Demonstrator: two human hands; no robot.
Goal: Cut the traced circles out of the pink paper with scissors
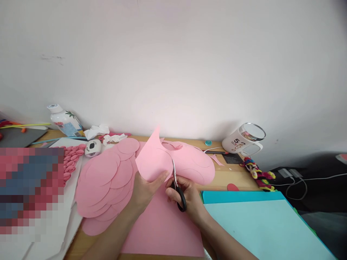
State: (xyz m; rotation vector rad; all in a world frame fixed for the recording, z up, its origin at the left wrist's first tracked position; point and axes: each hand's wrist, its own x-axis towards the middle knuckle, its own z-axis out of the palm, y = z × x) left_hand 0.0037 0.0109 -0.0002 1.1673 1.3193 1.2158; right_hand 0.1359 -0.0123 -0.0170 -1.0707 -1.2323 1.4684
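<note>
My left hand (146,189) grips a pink paper sheet (154,160) by its lower edge, thumb on top. Curved pencil lines run across the sheet, and a pointed offcut sticks up at its top. In my right hand (187,196) is a pair of scissors (177,187) with black handles. Their blades point up and away from me, at a cut in the paper. To the left lies a heap of overlapping pink paper ovals (100,184). Beneath my hands rests a flat pink sheet (165,231).
A white mug (238,141) and a small colourful figure (258,175) stand at the right, behind blue sheets (252,216). A bottle (65,121), crumpled tissue (97,131) and a white device (92,147) sit at the back left, against the wall (173,72).
</note>
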